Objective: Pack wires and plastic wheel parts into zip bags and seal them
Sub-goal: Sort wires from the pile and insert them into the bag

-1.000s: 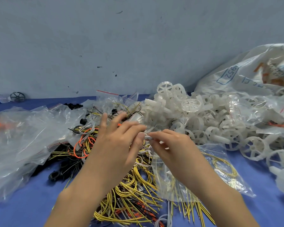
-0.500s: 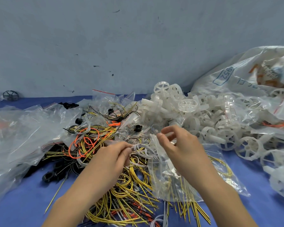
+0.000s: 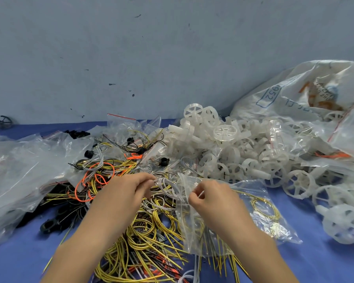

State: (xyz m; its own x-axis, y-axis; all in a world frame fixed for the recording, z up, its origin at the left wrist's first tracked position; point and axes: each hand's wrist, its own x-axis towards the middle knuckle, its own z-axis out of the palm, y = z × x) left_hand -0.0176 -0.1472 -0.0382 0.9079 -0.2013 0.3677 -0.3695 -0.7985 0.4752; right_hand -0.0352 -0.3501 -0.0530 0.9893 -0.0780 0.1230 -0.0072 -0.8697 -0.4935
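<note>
A tangle of yellow, orange, black and white wires (image 3: pixel 143 227) lies on the blue table in front of me. My left hand (image 3: pixel 127 190) pinches a small coil of white wire (image 3: pixel 167 185) just above that tangle. My right hand (image 3: pixel 211 198) pinches the open rim of a clear zip bag (image 3: pixel 245 211), which lies to the right and holds a coil of yellow wire. The white coil sits right at the bag's mouth, between both hands. A heap of white plastic wheels (image 3: pixel 233 152) is piled behind the hands.
Crumpled clear bags (image 3: pixel 18 170) cover the table's left side. A large printed plastic sack (image 3: pixel 307 94) leans against the wall at the right. More loose wheels (image 3: pixel 343 223) lie at the right edge. A dark wheel (image 3: pixel 0 121) stands by the wall at far left.
Both hands have come down from the wheel heap toward me. The left hand took hold of the white wire coil and the right hand shifted lower onto the zip bag's rim.
</note>
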